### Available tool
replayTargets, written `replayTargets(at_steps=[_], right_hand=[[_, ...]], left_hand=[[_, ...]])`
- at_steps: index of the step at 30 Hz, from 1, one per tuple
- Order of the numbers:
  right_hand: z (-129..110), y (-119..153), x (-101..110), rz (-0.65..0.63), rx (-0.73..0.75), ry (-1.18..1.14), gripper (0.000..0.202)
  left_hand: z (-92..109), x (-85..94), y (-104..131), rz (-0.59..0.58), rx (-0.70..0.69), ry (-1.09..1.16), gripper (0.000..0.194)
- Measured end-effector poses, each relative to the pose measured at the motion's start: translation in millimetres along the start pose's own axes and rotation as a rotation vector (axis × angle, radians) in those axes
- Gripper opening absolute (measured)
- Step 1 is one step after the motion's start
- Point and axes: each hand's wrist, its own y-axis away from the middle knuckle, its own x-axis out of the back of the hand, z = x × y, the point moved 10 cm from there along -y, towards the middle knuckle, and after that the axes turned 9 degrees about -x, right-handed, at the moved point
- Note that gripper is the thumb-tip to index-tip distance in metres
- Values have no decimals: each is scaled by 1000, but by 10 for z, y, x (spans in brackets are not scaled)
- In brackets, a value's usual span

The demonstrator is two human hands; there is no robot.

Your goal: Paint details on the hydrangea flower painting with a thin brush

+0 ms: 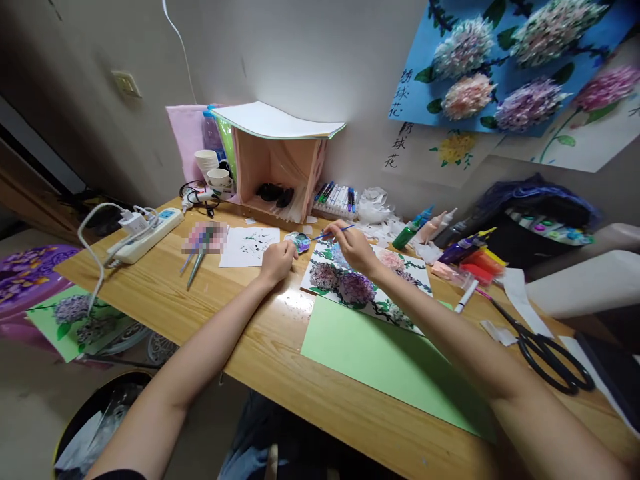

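My left hand [280,261] is closed at the edge of a small paint palette [300,243] smeared with blue, purple and white. Pinched in my right hand [351,248] is a thin blue paintbrush [320,236], its tip pointing left at the palette. Below my right hand lies a white board with a raised flower picture [357,289], its blossoms purple, pink, blue and white among green leaves. My right forearm covers part of that picture. Under the board's near side, a light green sheet [380,367] reaches toward the table's front edge. A paint-spotted white paper [249,247] lies left of the palette.
Paint bottles [407,233] and crumpled tissues [375,205] stand along the back right. Large black-handled scissors [545,357] lie at right. A power strip [150,233] with cables is at left. A pink box [280,163] and markers [340,198] sit against the wall.
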Motion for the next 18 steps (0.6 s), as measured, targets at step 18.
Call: replayTargets(at_steps=[18], right_hand=[[113,1490,596,135,96,-76,30]], left_hand=[[255,47,-17,5,-136,-69,52]])
